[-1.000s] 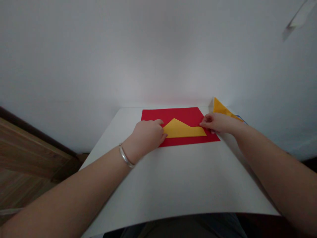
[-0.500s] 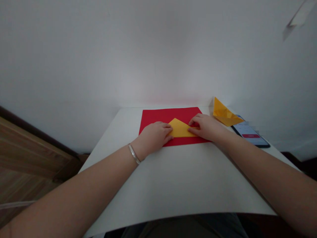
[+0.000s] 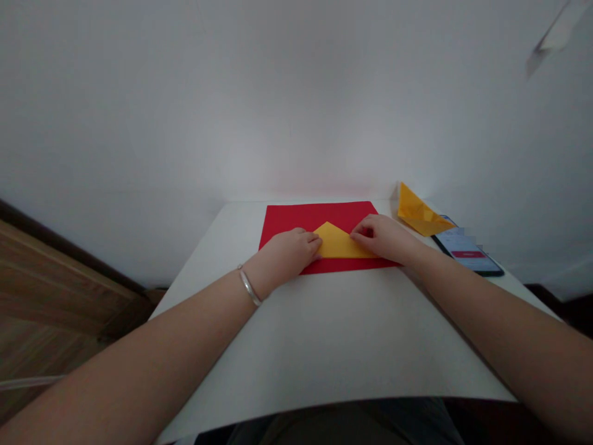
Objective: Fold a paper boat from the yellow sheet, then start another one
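Observation:
A yellow sheet of folded paper (image 3: pixel 336 244) lies on a red sheet (image 3: pixel 301 215), its peak pointing away from me and a straight edge nearest me. My left hand (image 3: pixel 294 249), with a silver bangle at the wrist, covers the paper's left end, the fingers closed over it. At the right sloping edge, my right hand (image 3: pixel 380 236) has thumb and forefinger brought together in a pinch on the paper. Both side corners of the yellow paper are partly hidden under my hands.
A folded yellow paper piece (image 3: pixel 419 213) stands at the back right of the white table (image 3: pixel 333 334), leaning over a phone (image 3: pixel 467 250) with a lit screen. A white wall rises behind the table. Wooden furniture (image 3: pixel 60 278) is at the left.
My right thumb has moved up from the lower part of the yellow paper to meet the forefinger at the sloping edge. My left hand has barely shifted.

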Motion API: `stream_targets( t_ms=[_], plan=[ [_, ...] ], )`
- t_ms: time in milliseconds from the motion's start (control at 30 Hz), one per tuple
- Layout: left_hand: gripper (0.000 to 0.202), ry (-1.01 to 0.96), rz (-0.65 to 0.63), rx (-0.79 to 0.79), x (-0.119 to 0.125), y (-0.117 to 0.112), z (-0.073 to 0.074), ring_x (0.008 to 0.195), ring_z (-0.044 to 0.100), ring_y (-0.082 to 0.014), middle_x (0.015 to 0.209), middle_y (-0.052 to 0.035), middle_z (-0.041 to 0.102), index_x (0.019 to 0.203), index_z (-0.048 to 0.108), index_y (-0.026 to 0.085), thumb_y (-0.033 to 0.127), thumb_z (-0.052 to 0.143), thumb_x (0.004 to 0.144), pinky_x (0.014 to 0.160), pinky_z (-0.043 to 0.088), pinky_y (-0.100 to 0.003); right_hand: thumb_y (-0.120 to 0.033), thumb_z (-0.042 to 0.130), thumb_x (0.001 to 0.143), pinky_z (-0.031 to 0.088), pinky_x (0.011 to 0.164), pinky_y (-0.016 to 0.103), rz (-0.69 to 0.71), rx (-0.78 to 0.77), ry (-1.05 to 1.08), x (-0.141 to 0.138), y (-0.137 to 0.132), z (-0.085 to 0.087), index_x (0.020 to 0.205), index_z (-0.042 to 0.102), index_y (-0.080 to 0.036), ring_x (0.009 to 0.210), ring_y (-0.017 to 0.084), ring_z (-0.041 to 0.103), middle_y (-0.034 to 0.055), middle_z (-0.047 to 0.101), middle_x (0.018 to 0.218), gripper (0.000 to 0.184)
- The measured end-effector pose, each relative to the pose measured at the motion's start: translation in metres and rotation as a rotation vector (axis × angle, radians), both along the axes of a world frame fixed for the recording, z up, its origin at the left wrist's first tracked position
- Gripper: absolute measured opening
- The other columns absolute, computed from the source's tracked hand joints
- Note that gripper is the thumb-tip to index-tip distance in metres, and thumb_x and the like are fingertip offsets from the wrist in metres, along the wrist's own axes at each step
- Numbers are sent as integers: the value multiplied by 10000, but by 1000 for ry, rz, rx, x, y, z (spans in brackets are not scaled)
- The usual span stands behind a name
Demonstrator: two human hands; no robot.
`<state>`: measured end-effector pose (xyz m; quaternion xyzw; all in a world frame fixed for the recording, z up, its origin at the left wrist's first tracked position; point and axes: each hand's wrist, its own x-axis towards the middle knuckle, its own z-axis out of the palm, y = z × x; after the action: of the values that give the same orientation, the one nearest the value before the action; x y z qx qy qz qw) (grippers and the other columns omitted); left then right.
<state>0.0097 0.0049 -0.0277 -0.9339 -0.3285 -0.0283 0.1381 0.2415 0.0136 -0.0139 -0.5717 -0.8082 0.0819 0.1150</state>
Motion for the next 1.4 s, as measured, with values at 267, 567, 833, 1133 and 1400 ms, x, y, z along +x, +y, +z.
stream_targets(
  t_ms=[267, 567, 833, 1133, 1400],
  plan=[
    [418, -32, 49, -28, 2, -5, 3, 1004, 586, -264, 1105, -147, 643, 1103, 612, 99, 442, 444, 933, 856, 469, -367, -496, 379, 881, 478, 738, 266, -184, -312, 499, 2, 3, 1, 994, 700, -230, 945, 217, 626, 49, 702, 1060, 432],
    [622, -152, 91, -47, 2, -7, 1, 1135, 525, -295, 1337, -156, 519, 1315, 448, 89, 524, 495, 874, 937, 444, -401, -628, -140, 841, 491, 726, 337, -112, -406, 797, -10, -8, 10, 1270, 549, -140, 884, 249, 644, 166, 683, 1035, 947],
    [480, -324, 130, -80, 5, -7, 1, 1234, 478, -250, 1396, -171, 453, 1354, 407, 50, 131, 390, 881, 1047, 393, -389, -592, 19, 913, 486, 840, 393, 44, -449, 940, -11, -9, 6, 1394, 352, -186, 1084, 263, 593, 174, 556, 1303, 713],
    [568, -772, -21, -315, 19, -19, 9, 1335, 343, -207, 1415, -153, 383, 1391, 345, 98, 73, 397, 826, 1142, 277, -389, -372, 683, 762, 483, 949, 405, 260, -468, 1238, -42, -20, -8, 1297, 441, -279, 1198, 241, 519, 74, 487, 1385, 594],
    [780, -1100, -9, -614, 19, -12, -1, 1270, 411, -296, 1426, -169, 340, 1456, 216, 177, 213, 592, 773, 1050, 378, -474, -374, 559, 860, 376, 1066, 475, 315, -247, 982, -43, -22, -12, 1392, 393, -296, 1280, 239, 447, 64, 466, 1408, 563]
  ],
)
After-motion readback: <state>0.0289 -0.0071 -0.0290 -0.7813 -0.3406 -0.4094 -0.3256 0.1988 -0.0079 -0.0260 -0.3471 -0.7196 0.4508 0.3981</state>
